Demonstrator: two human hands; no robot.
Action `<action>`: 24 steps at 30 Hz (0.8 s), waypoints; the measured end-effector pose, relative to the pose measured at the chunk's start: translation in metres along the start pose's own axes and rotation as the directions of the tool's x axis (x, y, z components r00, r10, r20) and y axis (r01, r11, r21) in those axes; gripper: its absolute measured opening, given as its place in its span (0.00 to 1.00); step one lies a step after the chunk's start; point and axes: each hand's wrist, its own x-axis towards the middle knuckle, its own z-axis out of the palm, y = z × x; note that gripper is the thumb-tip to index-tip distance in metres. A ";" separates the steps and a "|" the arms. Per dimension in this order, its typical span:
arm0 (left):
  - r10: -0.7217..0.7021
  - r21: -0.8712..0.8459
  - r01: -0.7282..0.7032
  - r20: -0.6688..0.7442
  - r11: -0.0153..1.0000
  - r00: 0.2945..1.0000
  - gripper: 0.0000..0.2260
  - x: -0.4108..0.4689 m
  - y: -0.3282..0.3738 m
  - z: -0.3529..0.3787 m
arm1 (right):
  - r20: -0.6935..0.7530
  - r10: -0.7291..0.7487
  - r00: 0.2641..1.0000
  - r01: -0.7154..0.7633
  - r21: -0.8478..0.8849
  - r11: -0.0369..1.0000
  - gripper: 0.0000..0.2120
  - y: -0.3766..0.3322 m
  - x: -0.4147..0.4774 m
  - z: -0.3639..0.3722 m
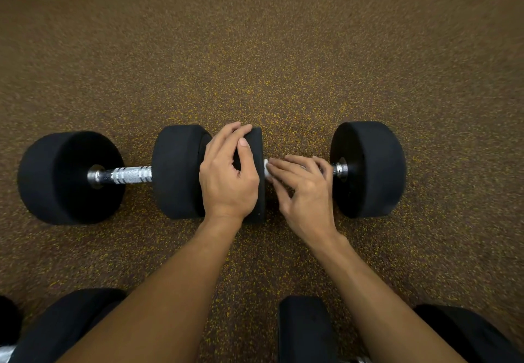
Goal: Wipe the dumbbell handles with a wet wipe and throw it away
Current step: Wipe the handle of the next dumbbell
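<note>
On the speckled gym floor [283, 65], our left hand [229, 175] clamps round the inner head of the right dumbbell [368, 170], steadying it. Our right hand [303, 189] curls over the bar, pressing the wet wipe [268, 168] against it. We judge this handle's wiping under way. The next move calls for sliding the wipe along the bar without the weight rolling. The left dumbbell [71, 177] lies end to end beside it.

A right hand [303, 189] covers nearly all of the right dumbbell's chrome knurled handle [340, 168] and all but a sliver of a white wet wipe [266, 170]. A left hand [228, 175] masks part of its black rubber inner head [256, 147]. Nearer on the speckled brown floor [255, 51], black rounded weights [306, 331] run out of view below.
</note>
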 end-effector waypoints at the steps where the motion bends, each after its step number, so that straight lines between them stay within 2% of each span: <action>1: 0.000 0.000 0.000 -0.001 1.000 1.000 0.16 0.000 0.000 0.000 | 0.007 0.008 1.000 -0.008 -0.010 1.000 0.10 0.000 0.002 0.000; 5: -0.004 0.006 0.004 0.002 1.000 1.000 0.17 0.000 0.001 -0.001 | 0.021 0.074 0.997 -0.073 -0.027 0.997 0.11 -0.004 0.008 0.005; 10: 0.012 0.010 -0.012 -0.007 1.000 1.000 0.16 0.000 0.001 0.000 | -0.015 0.000 1.000 -0.001 -0.089 0.996 0.10 -0.007 -0.002 0.001; 15: 0.009 0.015 -0.009 -0.010 1.000 1.000 0.16 0.000 0.001 -0.001 | 0.023 0.057 0.998 -0.055 -0.076 0.996 0.10 -0.008 0.013 0.006; 21: 0.015 0.010 -0.015 -0.008 1.000 1.000 0.16 -0.001 0.001 0.000 | 0.007 -0.052 0.999 0.053 -0.132 0.990 0.11 -0.006 0.000 0.000; 24: 0.012 -0.003 -0.012 -0.013 1.000 1.000 0.16 -0.001 0.001 0.000 | 0.032 -0.048 0.998 0.052 -0.151 0.987 0.10 -0.006 0.008 0.001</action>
